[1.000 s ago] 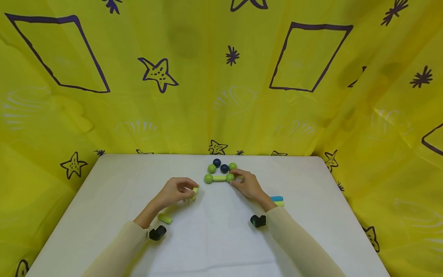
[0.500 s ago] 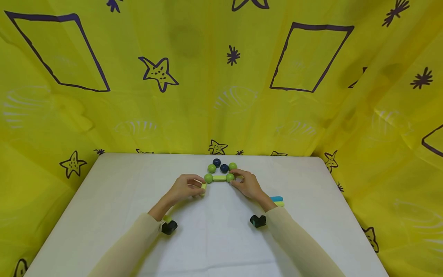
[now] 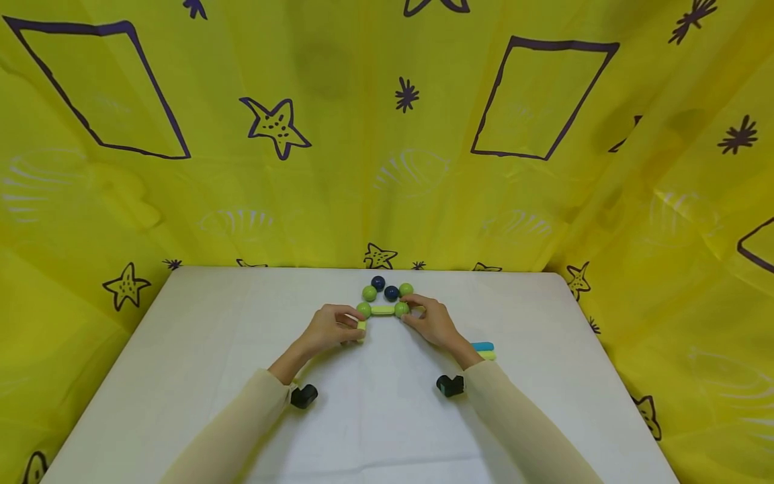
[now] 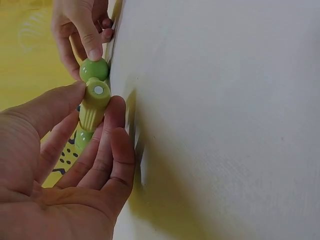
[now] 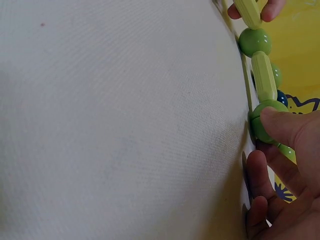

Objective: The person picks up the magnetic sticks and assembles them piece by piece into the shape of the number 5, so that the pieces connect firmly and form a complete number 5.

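My left hand (image 3: 329,327) pinches a short pale-green magnetic rod (image 3: 362,329) between thumb and fingers. A white disc shows on the rod's near end in the left wrist view. Its far end meets a green ball (image 5: 255,42). From that ball a second ribbed rod (image 5: 264,75) runs across to another green ball (image 3: 402,310). My right hand (image 3: 432,321) grips this right-hand ball, thumb on its near side. Just behind are two more green balls (image 3: 369,293) and two dark blue balls (image 3: 377,282).
A blue rod (image 3: 482,347) and a pale-green rod (image 3: 488,355) lie by my right wrist, partly covered by it. Everything rests on a white-covered table (image 3: 211,323). A yellow patterned curtain (image 3: 338,202) rises at the table's back and sides.
My left hand has moved right and carried its rod up to the left green ball. A loose rod near the left wrist is now hidden behind that arm. My right hand stays put.
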`<state>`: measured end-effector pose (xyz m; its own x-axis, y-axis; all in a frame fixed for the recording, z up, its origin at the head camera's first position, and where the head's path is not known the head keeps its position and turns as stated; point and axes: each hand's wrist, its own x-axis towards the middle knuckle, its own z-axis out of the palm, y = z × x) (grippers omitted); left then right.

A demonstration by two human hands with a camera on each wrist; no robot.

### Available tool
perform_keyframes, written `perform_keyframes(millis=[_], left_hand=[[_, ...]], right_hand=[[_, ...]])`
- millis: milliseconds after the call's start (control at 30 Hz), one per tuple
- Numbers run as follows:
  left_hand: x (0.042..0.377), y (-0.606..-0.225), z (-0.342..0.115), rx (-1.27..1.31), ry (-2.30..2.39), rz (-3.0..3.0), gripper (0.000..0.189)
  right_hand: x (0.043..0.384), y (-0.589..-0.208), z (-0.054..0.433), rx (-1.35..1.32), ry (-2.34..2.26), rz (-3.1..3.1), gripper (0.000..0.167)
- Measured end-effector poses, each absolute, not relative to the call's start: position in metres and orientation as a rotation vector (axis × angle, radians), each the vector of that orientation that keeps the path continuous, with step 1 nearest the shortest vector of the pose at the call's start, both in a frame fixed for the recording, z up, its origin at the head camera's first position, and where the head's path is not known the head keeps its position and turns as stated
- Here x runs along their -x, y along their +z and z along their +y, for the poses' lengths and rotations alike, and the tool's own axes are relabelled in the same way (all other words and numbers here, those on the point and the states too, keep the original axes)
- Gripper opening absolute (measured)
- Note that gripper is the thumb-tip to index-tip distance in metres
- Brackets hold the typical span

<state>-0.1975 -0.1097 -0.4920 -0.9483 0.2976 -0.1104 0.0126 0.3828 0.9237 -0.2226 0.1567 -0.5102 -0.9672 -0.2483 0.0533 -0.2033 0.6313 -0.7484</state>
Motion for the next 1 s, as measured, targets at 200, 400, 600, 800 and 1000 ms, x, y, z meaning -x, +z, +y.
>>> perform_keyframes(millis=[200, 400, 600, 800, 1000], left_hand=[[0.200, -0.491, -0.104, -0.246, 1.598, 2.395, 0.027], [0.202, -0.492, -0.100, -0.202, 1.587, 2.445, 0.026], [0.201, -0.491, -0.099, -0.177, 1.570, 2.488, 0.023], [0.201, -0.491, -0.098, -0.208, 1.541, 2.535, 0.023], [0.199, -0.491, -0.097, -0.280, 1.498, 2.563, 0.023]], right_hand=[[0.222, -0.509, 0.156, 0.374, -1.265, 2.787, 0.037], [0.222, -0.509, 0.156, 0.378, -1.260, 2.786, 0.036], [0.221, -0.509, 0.157, 0.392, -1.265, 2.788, 0.037], [0.222, -0.509, 0.157, 0.400, -1.262, 2.780, 0.037], [0.222, -0.505, 0.157, 0.405, -1.260, 2.772, 0.035]])
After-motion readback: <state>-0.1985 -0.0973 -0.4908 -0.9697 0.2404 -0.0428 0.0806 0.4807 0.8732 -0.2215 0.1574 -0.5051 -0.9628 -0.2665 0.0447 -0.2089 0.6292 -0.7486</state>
